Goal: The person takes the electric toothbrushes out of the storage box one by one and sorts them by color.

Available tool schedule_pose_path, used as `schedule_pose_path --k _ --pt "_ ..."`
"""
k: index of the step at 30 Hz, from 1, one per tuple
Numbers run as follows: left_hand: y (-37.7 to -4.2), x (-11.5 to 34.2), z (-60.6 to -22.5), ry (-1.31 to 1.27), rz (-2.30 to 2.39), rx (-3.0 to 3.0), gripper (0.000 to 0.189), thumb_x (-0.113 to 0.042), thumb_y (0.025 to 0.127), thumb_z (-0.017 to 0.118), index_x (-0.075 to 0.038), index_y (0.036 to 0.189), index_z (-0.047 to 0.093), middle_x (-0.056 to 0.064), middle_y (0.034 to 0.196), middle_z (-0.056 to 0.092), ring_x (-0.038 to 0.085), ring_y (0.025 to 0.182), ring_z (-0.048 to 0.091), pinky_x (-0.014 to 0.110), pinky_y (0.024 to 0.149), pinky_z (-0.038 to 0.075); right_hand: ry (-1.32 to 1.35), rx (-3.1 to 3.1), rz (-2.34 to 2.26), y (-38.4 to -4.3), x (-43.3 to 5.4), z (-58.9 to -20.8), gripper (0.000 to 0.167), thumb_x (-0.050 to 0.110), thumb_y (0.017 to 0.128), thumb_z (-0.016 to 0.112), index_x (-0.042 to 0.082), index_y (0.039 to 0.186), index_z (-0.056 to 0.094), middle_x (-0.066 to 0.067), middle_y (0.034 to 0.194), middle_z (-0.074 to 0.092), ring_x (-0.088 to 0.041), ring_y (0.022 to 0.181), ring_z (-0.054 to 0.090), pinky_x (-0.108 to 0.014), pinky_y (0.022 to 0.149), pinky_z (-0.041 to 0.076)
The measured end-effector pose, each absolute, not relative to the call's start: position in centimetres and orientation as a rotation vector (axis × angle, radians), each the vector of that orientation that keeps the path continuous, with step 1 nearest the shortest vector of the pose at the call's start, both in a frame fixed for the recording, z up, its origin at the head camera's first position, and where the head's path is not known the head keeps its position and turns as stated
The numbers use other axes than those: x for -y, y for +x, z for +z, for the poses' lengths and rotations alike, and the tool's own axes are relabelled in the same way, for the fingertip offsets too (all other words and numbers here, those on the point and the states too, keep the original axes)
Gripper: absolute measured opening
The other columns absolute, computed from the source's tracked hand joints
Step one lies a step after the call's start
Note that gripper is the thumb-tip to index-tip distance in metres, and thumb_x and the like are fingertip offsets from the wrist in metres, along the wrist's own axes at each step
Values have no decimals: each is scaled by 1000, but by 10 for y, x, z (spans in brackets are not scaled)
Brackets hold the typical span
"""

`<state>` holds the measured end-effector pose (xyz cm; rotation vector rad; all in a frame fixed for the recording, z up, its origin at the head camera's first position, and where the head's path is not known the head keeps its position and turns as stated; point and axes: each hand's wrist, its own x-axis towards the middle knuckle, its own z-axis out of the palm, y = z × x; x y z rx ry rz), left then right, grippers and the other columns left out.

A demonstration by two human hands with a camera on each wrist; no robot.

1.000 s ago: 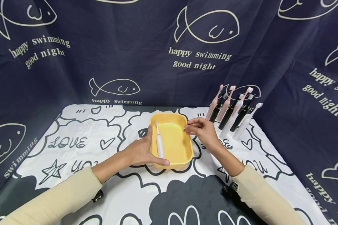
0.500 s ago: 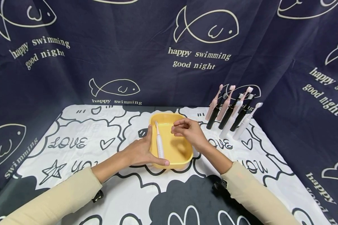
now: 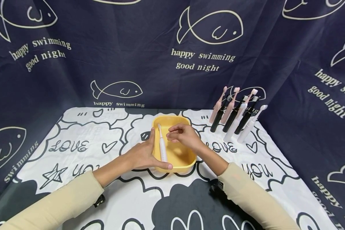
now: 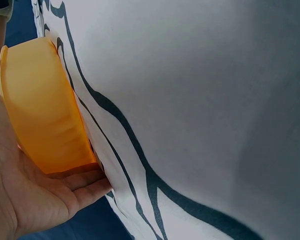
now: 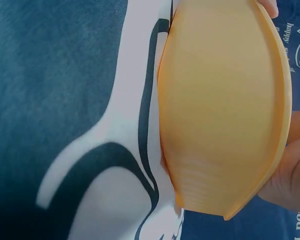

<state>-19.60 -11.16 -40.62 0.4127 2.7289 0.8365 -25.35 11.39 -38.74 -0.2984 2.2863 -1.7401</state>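
A yellow plastic box (image 3: 174, 119) stands on the cloth-covered table in the head view. My left hand (image 3: 140, 156) grips its near left corner, thumb along the near rim and fingers against the left side. In the left wrist view, the fingers of that hand (image 4: 45, 200) lie against the outside of the box (image 4: 45, 105). A white electric toothbrush (image 3: 162, 147) lies inside along the left wall, head at the far end. My right hand (image 3: 186, 137) is over the middle of the box, to the right of that toothbrush, fingers loosely curled; I see nothing held in it.
Several electric toothbrushes stand upright right of the box: pink ones (image 3: 216, 111), black ones (image 3: 217, 121) and white ones (image 3: 231, 130). A dark blue curtain (image 3: 155, 60) printed with fish hangs behind and beside the table. The white cloth (image 3: 83, 127) carries black drawings.
My right hand has moved left, from the box's right rim to over its middle. The left hand, the box and the toothbrush inside stay in place.
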Motion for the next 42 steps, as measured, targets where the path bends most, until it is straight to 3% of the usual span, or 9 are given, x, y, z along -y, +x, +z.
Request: schedule_pose_path --k 7,15,24,33,42 --pt "-197 111 -408 423 844 -2731 177 -95 65 87 -12 180 -19 27 150 69 27 111 74 49 104 60 -253 -2280 -1657 -254 -105 -397 40 10 101 81 -12 133 71 -20 114 82 -33 104 84 -45 97 68" --pt "-197 110 -408 429 830 -2733 175 -96 66 86 -13 180 -19 26 154 66 29 116 73 48 102 60 -166 -2292 -1536 -252 -100 -398 37 13 99 86 -7 128 74 -17 112 81 -26 94 84 -35 88 69" --pt "-199 112 -408 440 836 -2733 174 -96 66 86 -15 180 -19 14 126 76 24 106 73 44 97 60 -197 -2214 -1498 -252 -97 -401 33 11 94 91 -7 118 76 -13 104 79 -23 87 85 -35 84 69" --pt "-200 114 -408 452 842 -2722 175 -96 68 85 -16 179 -24 23 147 70 28 116 73 46 100 60 -245 -2152 -1429 -257 -93 -403 34 14 99 89 -8 122 76 -12 110 78 -17 88 80 -35 91 68" --pt "-200 114 -408 459 864 -2706 173 -92 69 87 -17 178 -26 10 118 73 22 101 71 41 93 57 -243 -2173 -1402 -257 -93 -401 31 15 102 86 -8 121 76 -10 105 78 -16 86 78 -36 92 68"
